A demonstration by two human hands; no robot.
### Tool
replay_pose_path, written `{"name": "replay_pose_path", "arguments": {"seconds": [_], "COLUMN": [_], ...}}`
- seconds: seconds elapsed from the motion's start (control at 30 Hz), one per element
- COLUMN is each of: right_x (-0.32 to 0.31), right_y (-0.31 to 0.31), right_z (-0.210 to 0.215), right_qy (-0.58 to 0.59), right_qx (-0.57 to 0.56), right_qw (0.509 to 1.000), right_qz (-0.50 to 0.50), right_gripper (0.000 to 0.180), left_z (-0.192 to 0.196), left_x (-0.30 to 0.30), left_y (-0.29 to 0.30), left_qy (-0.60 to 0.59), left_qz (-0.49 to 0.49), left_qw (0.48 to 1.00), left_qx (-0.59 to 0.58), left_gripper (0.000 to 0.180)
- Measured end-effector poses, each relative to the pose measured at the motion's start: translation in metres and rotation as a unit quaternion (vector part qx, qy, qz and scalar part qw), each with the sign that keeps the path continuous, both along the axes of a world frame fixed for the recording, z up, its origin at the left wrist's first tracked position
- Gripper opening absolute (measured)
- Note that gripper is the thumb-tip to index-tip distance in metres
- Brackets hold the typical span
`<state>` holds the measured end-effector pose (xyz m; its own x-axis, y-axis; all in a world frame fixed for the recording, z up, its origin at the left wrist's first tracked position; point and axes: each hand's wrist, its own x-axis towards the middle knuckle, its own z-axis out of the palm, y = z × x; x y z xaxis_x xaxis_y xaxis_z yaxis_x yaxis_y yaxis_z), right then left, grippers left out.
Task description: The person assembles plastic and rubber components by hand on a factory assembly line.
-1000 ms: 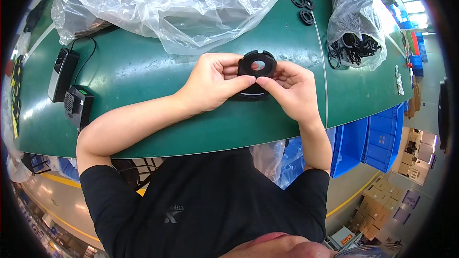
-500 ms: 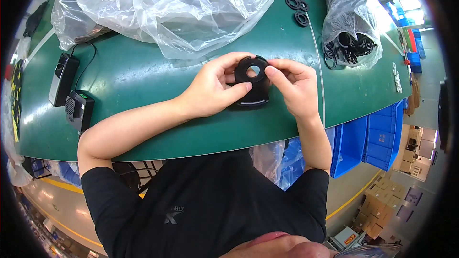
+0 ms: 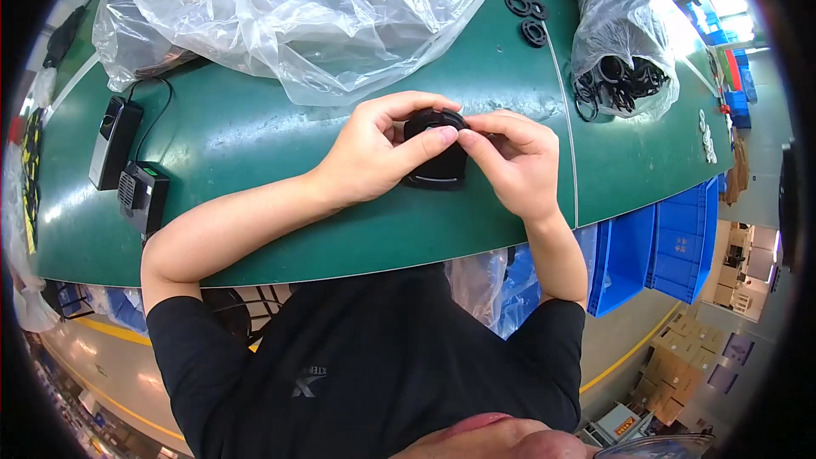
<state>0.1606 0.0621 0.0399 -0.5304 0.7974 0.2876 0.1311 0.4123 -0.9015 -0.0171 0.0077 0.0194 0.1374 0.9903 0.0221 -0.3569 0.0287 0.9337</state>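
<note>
Both hands hold one black plastic part (image 3: 437,172) above the green table (image 3: 255,229). It has a rounded top and a wider lower end with a shiny edge. My left hand (image 3: 387,149) grips its left side, thumb across the front and fingers curled behind. With thumb and forefinger, my right hand (image 3: 514,161) pinches the upper right rim. A black ring seems to sit on the upper portion, mostly covered by my thumbs. Its central hole does not show.
A clear plastic bag (image 3: 340,42) of black parts lies across the far side. Several loose black rings (image 3: 534,32) lie near another bag (image 3: 608,30) of rings. At left are two small black devices (image 3: 143,191) with a cable. Blue bins (image 3: 625,263) stand beyond the right front edge.
The black part has tilted, so its round hole no longer shows. Both thumbs have moved closer together at its top, and my right hand has shifted slightly left.
</note>
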Motion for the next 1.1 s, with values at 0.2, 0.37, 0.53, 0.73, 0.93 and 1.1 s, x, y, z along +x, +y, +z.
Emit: {"name": "replay_pose_path", "arguments": {"seconds": [0.2, 0.37, 0.53, 0.73, 0.93, 1.1], "right_x": [-0.002, -0.004, -0.003, -0.005, -0.001, -0.003], "right_y": [-0.002, -0.007, -0.006, -0.002, -0.001, 0.003], "right_z": [-0.001, -0.007, -0.008, -0.005, -0.007, -0.006], "right_qy": [-0.02, 0.01, 0.016, 0.016, 0.028, 0.044], "right_qx": [0.004, -0.108, -0.107, -0.224, -0.272, -0.24], "right_qw": [1.0, 0.994, 0.994, 0.975, 0.961, 0.97], "right_qz": [0.003, 0.0, 0.007, 0.001, 0.047, 0.003], "right_gripper": [0.011, 0.01, 0.01, 0.014, 0.017, 0.016], "left_z": [0.005, 0.005, 0.004, 0.001, 0.001, -0.004], "left_x": [0.0, -0.001, 0.0, 0.001, 0.001, -0.001], "left_y": [-0.001, -0.005, -0.004, -0.002, -0.004, 0.002], "left_qy": [0.028, 0.065, 0.05, 0.06, 0.053, 0.035], "left_qz": [0.026, 0.068, 0.06, 0.069, 0.053, 0.019], "left_qw": [0.999, 0.996, 0.997, 0.995, 0.996, 0.998], "left_qx": [-0.001, 0.001, -0.029, -0.029, -0.042, -0.047], "left_gripper": [0.02, 0.018, 0.018, 0.02, 0.021, 0.023]}}
